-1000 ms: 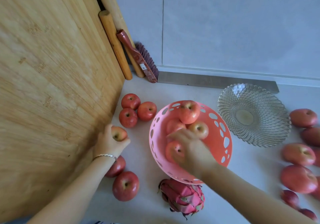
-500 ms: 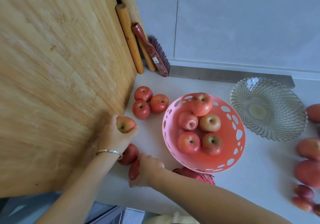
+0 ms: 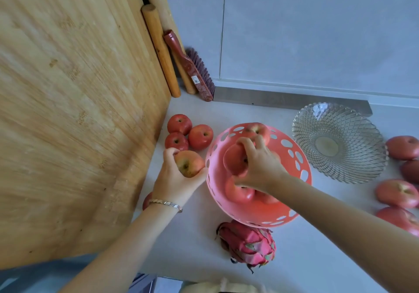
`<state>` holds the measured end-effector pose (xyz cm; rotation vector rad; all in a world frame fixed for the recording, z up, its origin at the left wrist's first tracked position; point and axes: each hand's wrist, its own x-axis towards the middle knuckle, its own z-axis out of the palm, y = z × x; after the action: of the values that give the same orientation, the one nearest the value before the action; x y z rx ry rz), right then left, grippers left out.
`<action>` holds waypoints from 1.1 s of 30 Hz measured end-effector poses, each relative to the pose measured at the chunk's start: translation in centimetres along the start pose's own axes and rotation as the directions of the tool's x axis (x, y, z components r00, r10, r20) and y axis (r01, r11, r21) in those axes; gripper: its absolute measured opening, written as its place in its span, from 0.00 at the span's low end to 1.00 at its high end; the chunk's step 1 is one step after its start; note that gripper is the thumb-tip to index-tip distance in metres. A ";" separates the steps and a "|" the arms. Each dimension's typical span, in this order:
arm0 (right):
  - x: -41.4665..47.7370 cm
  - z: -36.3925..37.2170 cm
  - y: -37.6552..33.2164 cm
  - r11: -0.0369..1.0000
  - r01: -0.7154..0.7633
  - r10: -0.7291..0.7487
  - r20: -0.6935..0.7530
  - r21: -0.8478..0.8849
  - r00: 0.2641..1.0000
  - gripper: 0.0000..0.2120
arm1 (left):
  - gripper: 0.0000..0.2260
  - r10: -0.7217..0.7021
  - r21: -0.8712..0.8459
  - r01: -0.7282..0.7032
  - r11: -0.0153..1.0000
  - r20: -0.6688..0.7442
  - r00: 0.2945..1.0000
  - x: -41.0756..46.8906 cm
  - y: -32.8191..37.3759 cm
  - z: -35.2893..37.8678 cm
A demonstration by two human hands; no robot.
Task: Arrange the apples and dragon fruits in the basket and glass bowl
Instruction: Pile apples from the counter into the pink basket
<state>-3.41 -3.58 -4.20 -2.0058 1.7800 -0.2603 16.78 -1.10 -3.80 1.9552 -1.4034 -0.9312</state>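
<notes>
Pink basket [image 3: 256, 213], right hand [image 3: 260, 168] hiding apples [image 3: 238, 194] — left hand [image 3: 174, 179] grips apple [image 3: 189, 163]

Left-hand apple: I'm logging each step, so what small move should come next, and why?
Probably lift the apple over the rim into the pink basket. The left hand grips it right beside that rim, and the right hand grips a second apple inside, so apples seem bound there.
</notes>
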 end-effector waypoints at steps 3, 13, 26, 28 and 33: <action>1.2 1.4 0.0 0.993 0.117 -0.114 0.111 -0.021 0.987 0.40 | 0.30 0.030 0.008 -0.030 1.000 0.035 0.999 -0.3 0.4 0.6; 2.5 1.8 -0.9 0.984 0.179 -0.176 0.277 0.015 0.945 0.50 | 0.33 0.109 -0.010 -0.108 0.994 0.050 0.993 0.3 0.9 0.3; 0.0 -4.1 -1.2 0.905 0.420 -0.414 -0.094 0.064 0.906 0.40 | 0.46 0.335 -0.091 -0.322 0.942 0.316 0.888 0.3 6.9 1.4; 0.4 -3.4 0.0 0.926 0.354 -0.339 -0.122 0.134 0.933 0.40 | 0.42 0.377 -0.131 -0.354 0.926 0.353 0.856 0.6 6.5 1.8; 3.2 -2.8 2.0 0.930 0.141 -0.065 -0.227 0.338 0.972 0.38 | 0.29 0.438 0.325 -0.542 0.775 0.342 0.831 2.0 2.9 5.1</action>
<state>-5.89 -7.45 -3.13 -1.8655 1.6078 -0.7976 11.47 -4.10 -5.10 1.6179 -2.2804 -0.6740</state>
